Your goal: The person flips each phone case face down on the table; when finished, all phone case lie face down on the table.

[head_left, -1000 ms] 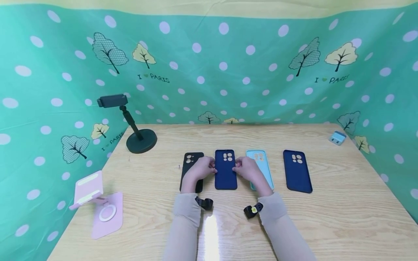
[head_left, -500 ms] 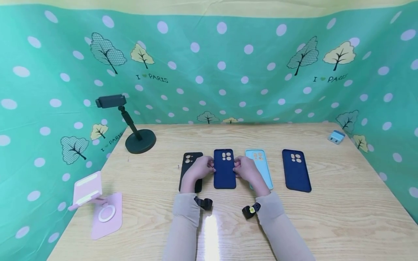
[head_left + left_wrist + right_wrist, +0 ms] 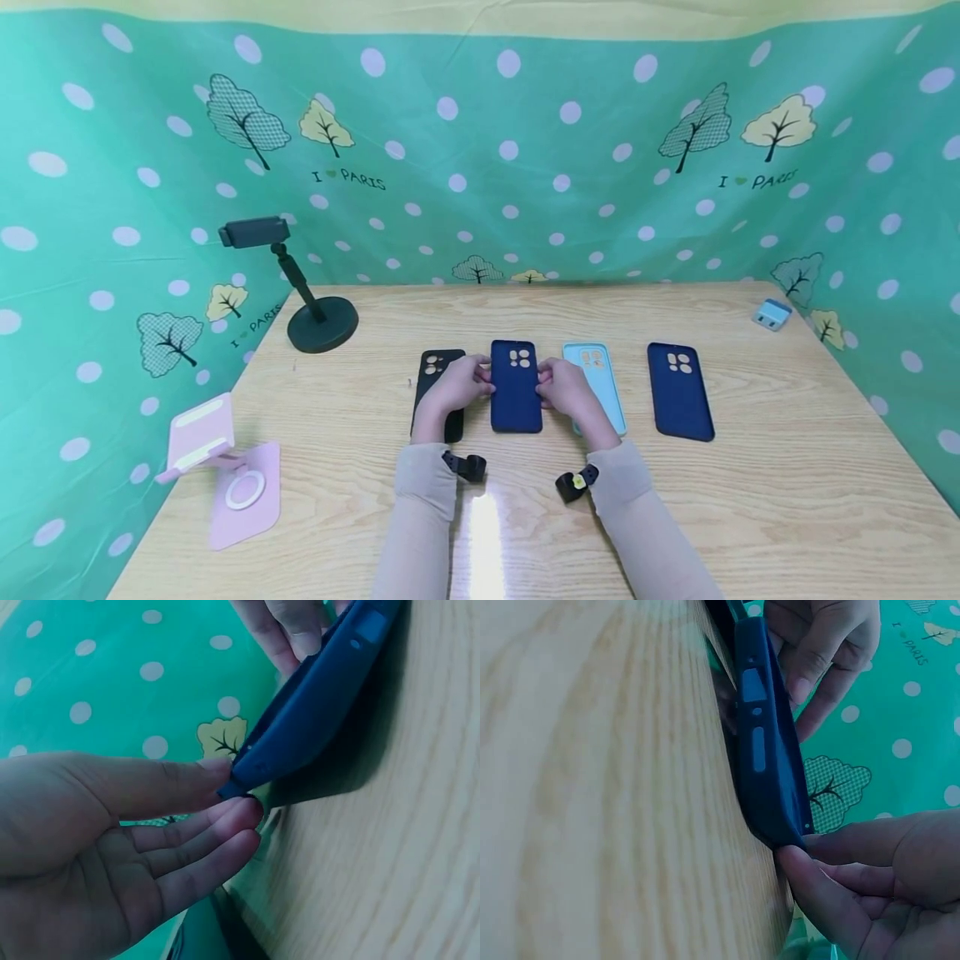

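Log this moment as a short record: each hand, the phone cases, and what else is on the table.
Left hand: pinches the left edge of a dark blue case
Right hand: pinches its right edge
Row, left to right: black case, the held dark blue case, light blue case, second dark blue case
Far left: black stand, round base
Near left: pink stand
Far right: small blue-and-white block
Backdrop: green dotted cloth

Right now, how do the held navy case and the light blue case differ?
The navy case is dark, the light blue case pale. The left hand and right hand pinch the navy case; the light blue case lies on the table, partly behind the right hand. Both have camera cutouts.
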Motion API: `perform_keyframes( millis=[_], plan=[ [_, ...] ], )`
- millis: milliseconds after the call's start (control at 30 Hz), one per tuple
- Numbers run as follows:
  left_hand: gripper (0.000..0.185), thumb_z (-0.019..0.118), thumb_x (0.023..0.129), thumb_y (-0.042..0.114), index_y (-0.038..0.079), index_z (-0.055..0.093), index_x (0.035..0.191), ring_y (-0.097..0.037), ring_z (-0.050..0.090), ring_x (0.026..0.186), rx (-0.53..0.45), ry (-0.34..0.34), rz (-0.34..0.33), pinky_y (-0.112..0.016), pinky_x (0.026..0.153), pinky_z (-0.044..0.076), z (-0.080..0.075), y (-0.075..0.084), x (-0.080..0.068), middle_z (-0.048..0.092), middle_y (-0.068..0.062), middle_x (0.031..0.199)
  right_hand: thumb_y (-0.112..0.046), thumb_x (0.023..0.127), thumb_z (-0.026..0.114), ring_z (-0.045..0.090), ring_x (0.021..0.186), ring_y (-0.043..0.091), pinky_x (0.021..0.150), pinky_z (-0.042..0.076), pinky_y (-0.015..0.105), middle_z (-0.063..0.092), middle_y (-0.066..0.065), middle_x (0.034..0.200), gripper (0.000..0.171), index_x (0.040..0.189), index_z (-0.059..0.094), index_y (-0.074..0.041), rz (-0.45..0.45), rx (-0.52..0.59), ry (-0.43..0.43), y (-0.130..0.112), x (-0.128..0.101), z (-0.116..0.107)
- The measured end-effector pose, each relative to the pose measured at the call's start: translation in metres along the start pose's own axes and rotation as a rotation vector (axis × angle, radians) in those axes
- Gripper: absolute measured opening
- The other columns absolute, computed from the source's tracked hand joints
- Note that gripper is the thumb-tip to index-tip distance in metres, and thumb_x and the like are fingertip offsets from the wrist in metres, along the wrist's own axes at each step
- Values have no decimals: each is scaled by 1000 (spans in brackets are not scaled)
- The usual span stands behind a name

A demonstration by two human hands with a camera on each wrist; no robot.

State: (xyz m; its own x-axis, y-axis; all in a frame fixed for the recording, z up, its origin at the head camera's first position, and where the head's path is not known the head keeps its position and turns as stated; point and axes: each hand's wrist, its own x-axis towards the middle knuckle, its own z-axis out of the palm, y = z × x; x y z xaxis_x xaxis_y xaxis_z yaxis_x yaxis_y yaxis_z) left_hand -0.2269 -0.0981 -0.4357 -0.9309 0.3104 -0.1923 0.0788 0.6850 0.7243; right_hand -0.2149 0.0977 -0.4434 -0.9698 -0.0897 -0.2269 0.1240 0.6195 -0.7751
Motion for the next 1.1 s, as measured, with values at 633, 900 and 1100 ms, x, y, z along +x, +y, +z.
perform_keyframes(
  millis=[633, 900, 1100],
  plan=[
    [51, 68, 90, 12, -1, 51, 136, -21, 65, 92, -18, 85, 91, -35, 82, 53, -15, 20, -9, 67, -12, 102, 2, 90, 57, 63, 67, 14, 59, 55, 23, 65, 13, 92, 38, 127, 56, 11, -87, 26, -45, -2, 2, 14],
    [51, 69, 89, 11, -1, 52, 136, -21, 64, 90, -20, 88, 119, -36, 83, 52, -17, 27, -12, 67, -12, 99, 3, 89, 56, 63, 64, 12, 59, 56, 23, 65, 12, 90, 37, 126, 57, 11, -115, 42, -77, -7, 0, 21],
    [52, 70, 88, 10, -1, 52, 135, -20, 63, 87, -51, 84, 121, -35, 83, 52, -16, 28, -13, 66, -12, 97, 1, 90, 58, 61, 61, 12, 57, 53, 23, 65, 11, 87, 36, 125, 57, 10, -138, 19, -82, -10, -1, 26]
  ],
)
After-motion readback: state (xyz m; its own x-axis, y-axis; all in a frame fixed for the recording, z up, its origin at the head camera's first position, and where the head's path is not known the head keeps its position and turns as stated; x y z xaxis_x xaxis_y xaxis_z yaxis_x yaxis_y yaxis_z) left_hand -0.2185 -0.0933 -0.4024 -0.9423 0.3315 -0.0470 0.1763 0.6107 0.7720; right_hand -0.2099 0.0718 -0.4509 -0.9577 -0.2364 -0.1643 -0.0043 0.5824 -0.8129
